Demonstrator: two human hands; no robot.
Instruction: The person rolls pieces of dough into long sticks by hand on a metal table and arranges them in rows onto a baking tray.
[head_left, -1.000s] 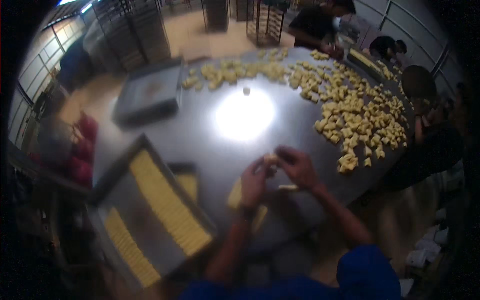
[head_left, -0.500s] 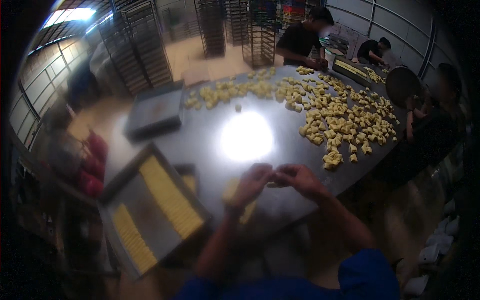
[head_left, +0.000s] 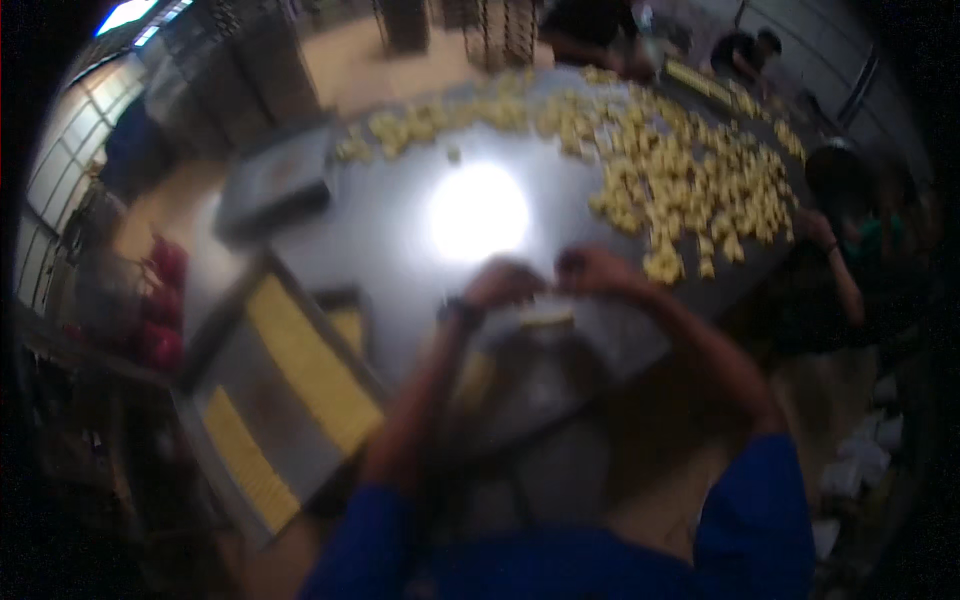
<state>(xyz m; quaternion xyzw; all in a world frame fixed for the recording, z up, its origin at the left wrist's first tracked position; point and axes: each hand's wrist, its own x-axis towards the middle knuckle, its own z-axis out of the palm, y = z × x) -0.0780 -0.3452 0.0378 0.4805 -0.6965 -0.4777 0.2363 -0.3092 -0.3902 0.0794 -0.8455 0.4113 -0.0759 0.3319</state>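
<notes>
My left hand (head_left: 503, 283), a dark band at its wrist, hovers over the near part of the metal table with its fingers bent together. A short gap away on the right is my right hand (head_left: 592, 272), its fingers curled inward. Motion blur hides what either hand may pinch. Just below them on the table lies a small pale yellow dough strip (head_left: 547, 320). Beside my left forearm is a blurred yellow dough patch (head_left: 477, 378), partly covered. Many folded yellow dough pieces (head_left: 690, 185) are heaped to the right and far side.
A large metal tray (head_left: 300, 430) with two yellow dough rows stands at left, a smaller tray (head_left: 347, 325) beside it. Another tray (head_left: 275, 185) sits farther off. Red bundles (head_left: 165, 300) are at far left. Co-workers stand across the table; a person's arm (head_left: 845, 275) reaches in at right.
My hands have drawn apart from each other. The whole scene has shifted upward and slightly left in the view. A dough strip now shows on the table below my hands.
</notes>
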